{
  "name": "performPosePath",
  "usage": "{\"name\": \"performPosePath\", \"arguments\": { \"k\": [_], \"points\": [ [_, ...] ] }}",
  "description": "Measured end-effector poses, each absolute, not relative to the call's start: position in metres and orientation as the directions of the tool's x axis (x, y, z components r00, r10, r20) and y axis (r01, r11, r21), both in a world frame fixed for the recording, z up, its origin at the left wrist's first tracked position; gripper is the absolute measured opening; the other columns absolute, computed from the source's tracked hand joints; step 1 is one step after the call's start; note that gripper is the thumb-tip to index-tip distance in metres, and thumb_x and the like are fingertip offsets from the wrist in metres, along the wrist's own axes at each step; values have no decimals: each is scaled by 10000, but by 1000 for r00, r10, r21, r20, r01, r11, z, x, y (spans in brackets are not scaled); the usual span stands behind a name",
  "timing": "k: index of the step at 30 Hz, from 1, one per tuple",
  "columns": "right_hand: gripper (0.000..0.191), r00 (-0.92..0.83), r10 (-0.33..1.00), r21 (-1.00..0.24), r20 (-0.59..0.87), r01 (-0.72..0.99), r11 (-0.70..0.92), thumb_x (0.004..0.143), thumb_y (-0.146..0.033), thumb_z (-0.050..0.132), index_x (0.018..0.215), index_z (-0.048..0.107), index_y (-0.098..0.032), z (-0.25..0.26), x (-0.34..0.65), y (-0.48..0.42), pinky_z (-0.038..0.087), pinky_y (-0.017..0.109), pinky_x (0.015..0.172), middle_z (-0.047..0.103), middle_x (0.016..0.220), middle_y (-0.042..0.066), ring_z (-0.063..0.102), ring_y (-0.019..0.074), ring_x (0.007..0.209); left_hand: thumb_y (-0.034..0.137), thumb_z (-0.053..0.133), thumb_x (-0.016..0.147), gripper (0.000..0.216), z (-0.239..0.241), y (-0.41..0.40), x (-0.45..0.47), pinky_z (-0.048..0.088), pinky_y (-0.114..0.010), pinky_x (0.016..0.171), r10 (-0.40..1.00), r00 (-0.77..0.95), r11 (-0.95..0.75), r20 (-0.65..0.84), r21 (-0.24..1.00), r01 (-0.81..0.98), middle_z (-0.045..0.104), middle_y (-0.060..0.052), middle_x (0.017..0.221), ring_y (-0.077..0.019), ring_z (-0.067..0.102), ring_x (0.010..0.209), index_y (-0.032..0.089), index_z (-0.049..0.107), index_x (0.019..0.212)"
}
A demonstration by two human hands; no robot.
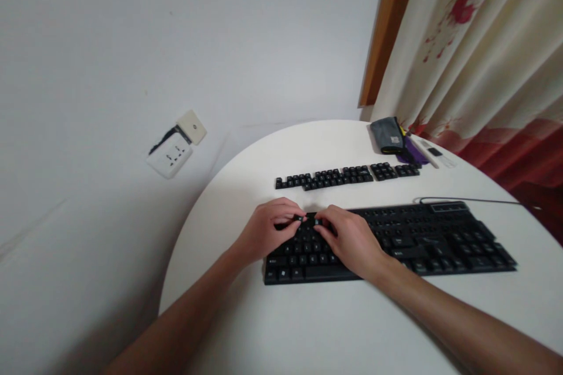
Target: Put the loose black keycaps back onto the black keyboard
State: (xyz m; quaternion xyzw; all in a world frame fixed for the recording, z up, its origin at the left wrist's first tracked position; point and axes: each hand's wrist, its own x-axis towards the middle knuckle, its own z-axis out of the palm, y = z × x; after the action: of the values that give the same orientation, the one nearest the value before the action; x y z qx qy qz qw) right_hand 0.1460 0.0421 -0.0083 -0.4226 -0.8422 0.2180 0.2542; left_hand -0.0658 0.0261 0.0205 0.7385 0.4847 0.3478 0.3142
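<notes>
A black keyboard point(422, 240) lies on the white round table, its upper rows partly bare of keycaps. Over its upper left part, my left hand point(275, 225) pinches a small black keycap point(299, 218) between thumb and forefinger. Close beside it, my right hand point(349, 237) has thumb and fingers closed on another black keycap point(317, 221); whether that one sits on the keyboard or is lifted, I cannot tell. Behind the keyboard, several loose keycaps point(338, 178) stand lined up in rows. My right hand and wrist hide the middle of the keyboard.
The keyboard's cable point(466, 198) runs off to the right. At the table's point(246, 158) far right lie a grey folded cloth or pouch point(387, 135), a purple item point(413, 152) and a white stick-like object point(424, 150). A wall socket point(171, 154) is at left, a curtain point(479, 41) at right.
</notes>
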Motion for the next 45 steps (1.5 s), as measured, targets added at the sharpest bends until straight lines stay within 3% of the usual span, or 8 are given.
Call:
{"name": "performPosePath", "arguments": {
  "k": [5,10,15,18,25,30,39,45],
  "points": [
    [95,-513,825,-586,237,602,542,895,-222,585,979,627,-226,-6,146,42,440,275,699,666,890,14,621,164,771,145,670,770,150,25,25,-65,546,-236,691,929,305,-347,210,781,519,717,-53,875,-133,644,739,179,750,892],
    [89,-509,828,-586,235,605,539,888,-224,590,965,634,-221,-6,145,42,440,278,692,666,885,17,618,163,758,190,683,757,133,23,22,-63,571,-271,764,967,245,-159,73,924,349,720,-76,899,-160,685,792,138,714,876],
    [93,-512,827,-584,234,606,540,891,-223,587,973,629,-219,-7,146,42,448,281,694,667,888,16,621,164,760,219,710,740,154,23,22,-64,570,-297,801,979,205,-53,-15,945,321,733,-56,837,-175,702,797,147,688,874],
    [96,-514,825,-580,237,606,544,895,-221,580,977,629,-218,-7,146,41,453,285,700,669,896,19,625,165,767,256,695,773,199,26,24,-69,555,-297,796,974,226,-107,15,910,400,747,-55,915,-177,692,829,179,731,953],
    [94,-515,824,-574,236,610,546,896,-224,583,978,630,-222,-8,146,42,450,282,698,670,901,20,622,165,768,284,709,765,147,30,28,-80,469,-276,660,966,258,-158,-9,770,619,760,-25,812,-167,634,711,235,784,882],
    [97,-519,821,-567,236,613,551,896,-223,587,982,630,-212,-7,146,42,449,281,694,671,904,23,620,165,767,292,720,774,128,29,27,-82,478,-292,721,943,328,-168,-49,782,600,753,-36,822,-181,654,770,238,788,868],
    [105,-516,820,-568,246,609,553,900,-229,583,991,635,-214,-9,146,42,461,289,711,672,905,24,627,169,778,256,713,795,109,26,28,-86,507,-309,790,895,447,-297,13,764,572,758,-41,856,-189,670,832,267,787,874],
    [97,-521,818,-565,244,609,557,903,-227,577,980,635,-214,-8,146,42,460,287,701,666,890,27,623,166,759,240,709,795,104,31,25,-84,511,-309,771,887,460,-330,29,737,590,756,-39,844,-183,668,810,265,785,860]
  ]
}}
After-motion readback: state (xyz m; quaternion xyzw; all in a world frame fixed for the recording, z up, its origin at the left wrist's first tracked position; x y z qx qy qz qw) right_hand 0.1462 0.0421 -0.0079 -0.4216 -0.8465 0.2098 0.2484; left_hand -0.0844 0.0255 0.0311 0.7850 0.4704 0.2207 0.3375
